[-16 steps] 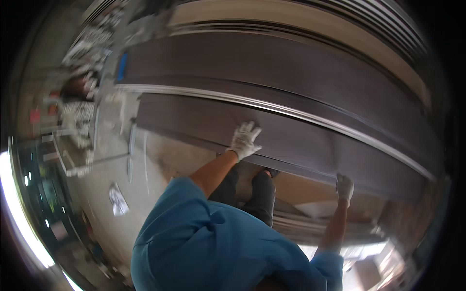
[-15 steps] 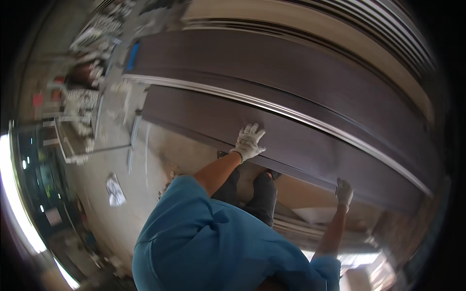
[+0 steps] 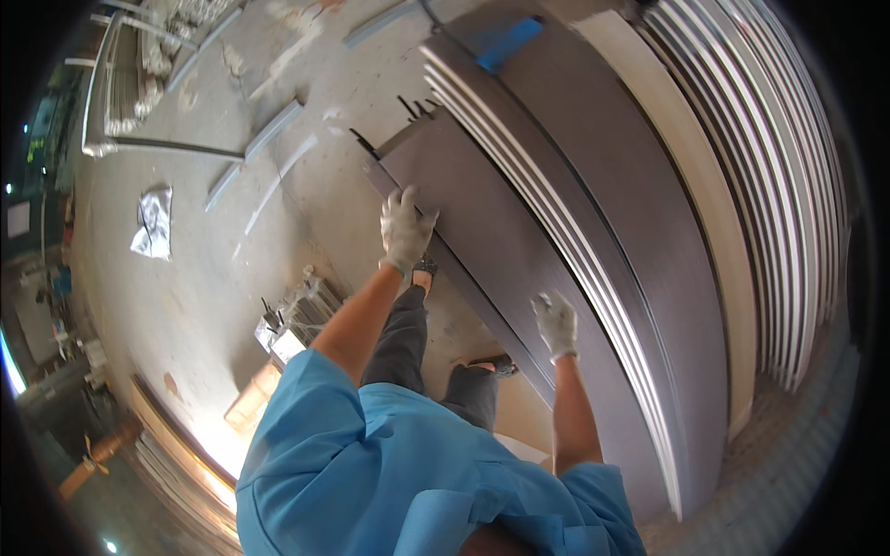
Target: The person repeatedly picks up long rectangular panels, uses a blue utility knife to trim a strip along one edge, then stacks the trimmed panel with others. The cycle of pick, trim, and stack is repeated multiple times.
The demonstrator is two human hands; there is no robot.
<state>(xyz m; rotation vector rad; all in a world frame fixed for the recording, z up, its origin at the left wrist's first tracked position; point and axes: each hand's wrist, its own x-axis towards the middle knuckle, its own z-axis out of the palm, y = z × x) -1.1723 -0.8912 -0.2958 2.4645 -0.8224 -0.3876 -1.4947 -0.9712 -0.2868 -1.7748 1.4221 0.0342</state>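
A long grey-brown panel (image 3: 519,246) with a narrow dark gap along its near edge lies on the side of the stack closest to me. My left hand (image 3: 406,232), in a pale work glove, rests over that edge close to the panel's far end, fingers stretched and thumb apart. Black strips (image 3: 408,107) stick out past this end. Farther back along the panel, my gloved right hand (image 3: 556,324) is over the panel's face with loosely bent, parted fingers and nothing visible in it. Whether its fingertips touch the surface cannot be told.
More stacked panels (image 3: 612,139) with pale edges lie to the right, one bearing blue tape (image 3: 510,44). Beyond them are several slatted pale lengths (image 3: 769,185). On the floor at left are a metal frame (image 3: 185,146), a silvery bag (image 3: 155,222) and small metal parts (image 3: 301,315).
My view and body have turned left, toward the panels' far end. My left hand has shifted from the panel's face to its edge near that end; my right hand has moved off the edge over the face.
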